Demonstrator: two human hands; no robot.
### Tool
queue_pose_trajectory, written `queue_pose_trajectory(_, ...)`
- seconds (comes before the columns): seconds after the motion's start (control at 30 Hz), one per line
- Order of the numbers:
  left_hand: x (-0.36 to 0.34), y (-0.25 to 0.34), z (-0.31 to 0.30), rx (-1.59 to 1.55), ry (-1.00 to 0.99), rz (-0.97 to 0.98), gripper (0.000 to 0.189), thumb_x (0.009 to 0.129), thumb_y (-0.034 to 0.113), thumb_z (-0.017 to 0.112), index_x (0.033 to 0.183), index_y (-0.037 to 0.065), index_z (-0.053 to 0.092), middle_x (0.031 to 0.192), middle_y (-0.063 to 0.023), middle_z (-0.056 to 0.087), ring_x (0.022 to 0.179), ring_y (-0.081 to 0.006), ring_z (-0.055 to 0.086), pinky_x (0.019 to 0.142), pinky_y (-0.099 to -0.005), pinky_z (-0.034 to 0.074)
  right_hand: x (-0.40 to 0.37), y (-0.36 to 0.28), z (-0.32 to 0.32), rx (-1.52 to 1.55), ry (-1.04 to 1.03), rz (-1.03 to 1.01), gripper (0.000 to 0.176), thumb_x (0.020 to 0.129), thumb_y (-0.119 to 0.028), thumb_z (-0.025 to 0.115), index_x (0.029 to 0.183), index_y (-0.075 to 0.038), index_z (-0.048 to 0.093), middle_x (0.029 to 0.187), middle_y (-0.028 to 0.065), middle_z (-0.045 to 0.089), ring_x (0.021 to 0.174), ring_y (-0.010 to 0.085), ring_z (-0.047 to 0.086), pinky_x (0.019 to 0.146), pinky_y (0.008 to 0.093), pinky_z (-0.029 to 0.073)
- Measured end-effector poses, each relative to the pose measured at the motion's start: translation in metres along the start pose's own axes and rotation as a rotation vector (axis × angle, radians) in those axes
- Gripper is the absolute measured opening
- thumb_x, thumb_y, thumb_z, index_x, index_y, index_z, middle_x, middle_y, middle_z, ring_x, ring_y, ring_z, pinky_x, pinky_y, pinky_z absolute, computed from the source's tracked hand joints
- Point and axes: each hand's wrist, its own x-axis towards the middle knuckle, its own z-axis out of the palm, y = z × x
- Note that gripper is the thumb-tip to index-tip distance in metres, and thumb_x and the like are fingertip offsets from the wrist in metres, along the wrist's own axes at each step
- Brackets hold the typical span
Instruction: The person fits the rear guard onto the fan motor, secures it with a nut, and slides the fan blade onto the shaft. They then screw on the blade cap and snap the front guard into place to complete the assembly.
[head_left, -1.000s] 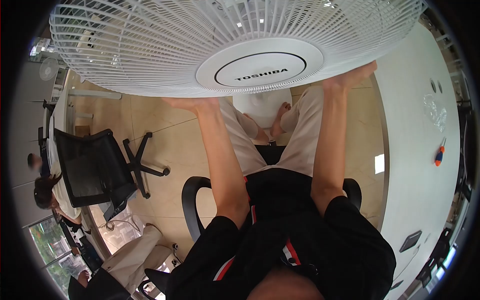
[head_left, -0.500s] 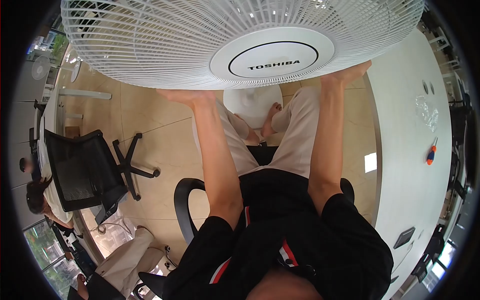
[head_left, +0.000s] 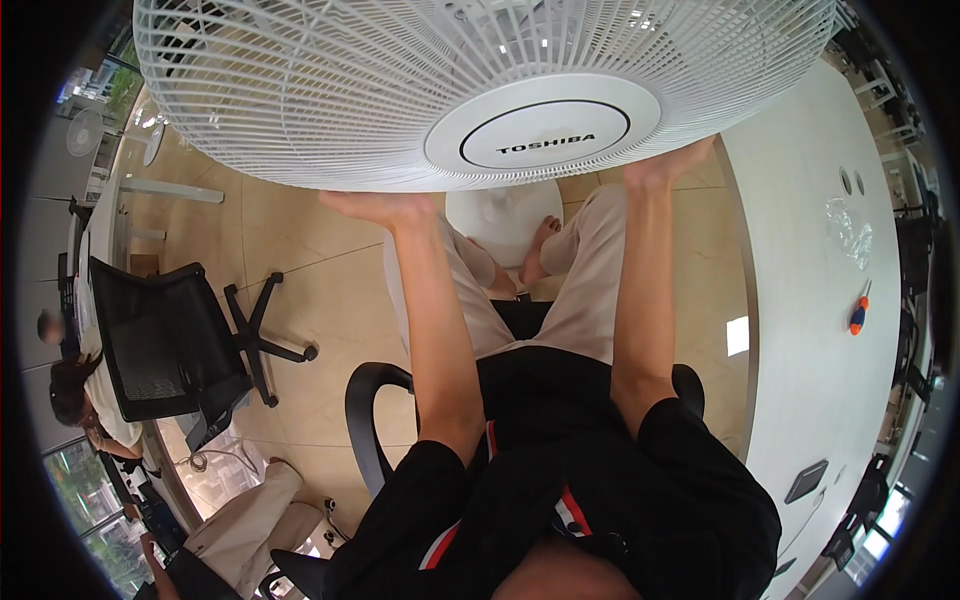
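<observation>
A large white Toshiba fan guard (head_left: 545,135) of radiating wires fills the top of the view, its round logo badge facing me. My left hand (head_left: 380,208) is at its lower rim on the left, and my right hand (head_left: 668,166) is at the rim on the right. Both hands grip the guard from below, with most of their fingers hidden behind it. Under the guard, a round white fan base (head_left: 505,215) stands on the floor between my feet. The guard hides the rest of the fan.
At right runs a long white table (head_left: 800,370) with a screwdriver (head_left: 859,315), a clear plastic bag (head_left: 849,233) and a phone (head_left: 807,482). A black mesh chair (head_left: 165,340) stands at left. Other people (head_left: 85,395) sit beyond it, and a beige-trousered leg (head_left: 245,520) shows at lower left.
The fan guard has tilted and come slightly lower in view, its right side shifting left. Both hands have moved with it, the right one inward.
</observation>
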Motion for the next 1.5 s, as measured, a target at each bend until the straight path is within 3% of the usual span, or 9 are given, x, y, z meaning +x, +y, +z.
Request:
queue_pose_trajectory(0.1,-0.002,0.002,-0.008,0.065,-0.065,-0.036,0.062,0.102,0.047,0.031,0.146,0.005,0.045,0.146,-0.0113,0.05,0.131,-0.0318,0.053,0.106,-0.0438,0.049,0.002,0.005,-0.002,0.042,-0.027,0.01,0.058,0.105,-0.044,0.034,0.146,-0.005,0.044,0.145,0.0111,0.05,0.131,0.0306,0.052,0.107,0.0436,0.048)
queue_pose_trajectory(0.2,-0.003,0.001,-0.006,-0.081,-0.038,-0.075,0.061,0.102,0.046,0.032,0.145,0.005,0.047,0.147,-0.0133,0.05,0.13,-0.0342,0.053,0.107,-0.0469,0.048,0.006,0.01,-0.007,0.086,-0.018,0.018,0.059,0.104,-0.045,0.034,0.146,-0.005,0.045,0.143,0.0116,0.052,0.129,0.0324,0.054,0.105,0.0447,0.05)
queue_pose_trajectory(0.33,-0.006,0.0,-0.004,0.16,0.001,-0.031,0.065,0.101,0.049,0.034,0.146,0.004,0.045,0.148,-0.016,0.049,0.131,-0.0375,0.053,0.11,-0.0512,0.046,0.002,0.009,-0.005,0.114,0.092,0.037,0.057,0.104,-0.044,0.035,0.142,-0.004,0.048,0.137,0.0126,0.057,0.123,0.0316,0.058,0.101,0.0435,0.053)
queue_pose_trajectory(0.43,-0.01,0.001,-0.003,-0.011,0.105,-0.154,0.066,0.101,0.05,0.035,0.146,0.003,0.045,0.148,-0.0165,0.049,0.131,-0.037,0.053,0.11,-0.0515,0.047,-0.006,-0.001,0.008,0.044,0.208,0.083,0.055,0.104,-0.042,0.036,0.139,-0.003,0.051,0.132,0.0124,0.06,0.119,0.0285,0.061,0.099,0.0406,0.054)
queue_pose_trajectory(0.57,-0.006,0.007,-0.011,0.08,-0.035,-0.069,0.064,0.1,0.048,0.038,0.143,0.002,0.048,0.143,-0.0159,0.051,0.129,-0.036,0.052,0.108,-0.0514,0.046,-0.004,-0.005,0.006,-0.111,0.3,0.116,0.052,0.104,-0.039,0.036,0.138,-0.002,0.053,0.13,0.0111,0.063,0.118,0.0257,0.061,0.1,0.0381,0.052)
queue_pose_trajectory(0.77,0.032,0.083,0.006,0.207,-0.209,0.046,0.059,0.103,0.043,0.036,0.138,-0.001,0.051,0.132,-0.0162,0.058,0.119,-0.0308,0.059,0.099,-0.0455,0.053,0.035,-0.079,0.018,-0.12,0.044,0.221,0.055,0.104,-0.043,0.037,0.132,-0.001,0.059,0.129,0.013,0.065,0.12,0.0245,0.061,0.101,0.0368,0.049)
queue_pose_trajectory(1.03,0.049,0.121,0.039,0.426,-0.21,0.166,0.051,0.104,0.034,0.033,0.134,-0.002,0.053,0.126,-0.0134,0.06,0.108,-0.0263,0.063,0.088,-0.0412,0.058,0.065,-0.12,0.054,-0.391,-0.275,0.042,0.047,0.107,-0.04,0.035,0.117,-0.004,0.063,0.107,0.0058,0.069,0.095,0.0148,0.064,0.086,0.0315,0.051)
queue_pose_trajectory(1.07,0.05,0.119,0.038,0.46,-0.238,0.179,0.05,0.104,0.033,0.034,0.133,-0.003,0.053,0.125,-0.0133,0.061,0.108,-0.0261,0.063,0.088,-0.0408,0.058,0.056,-0.122,0.065,-0.371,-0.159,0.064,0.046,0.107,-0.04,0.035,0.114,-0.004,0.062,0.105,0.0049,0.068,0.092,0.0134,0.063,0.084,0.0307,0.051)
queue_pose_trajectory(1.5,0.047,0.109,0.036,0.449,-0.142,0.257,0.051,0.106,0.035,0.037,0.136,-0.003,0.05,0.126,-0.0181,0.06,0.103,-0.0261,0.067,0.081,-0.0369,0.063,0.057,-0.11,0.05,-0.33,-0.252,-0.049,0.043,0.105,-0.032,0.033,0.096,-0.002,0.062,0.087,0.0061,0.067,0.072,0.0137,0.06,0.069,0.0292,0.052)
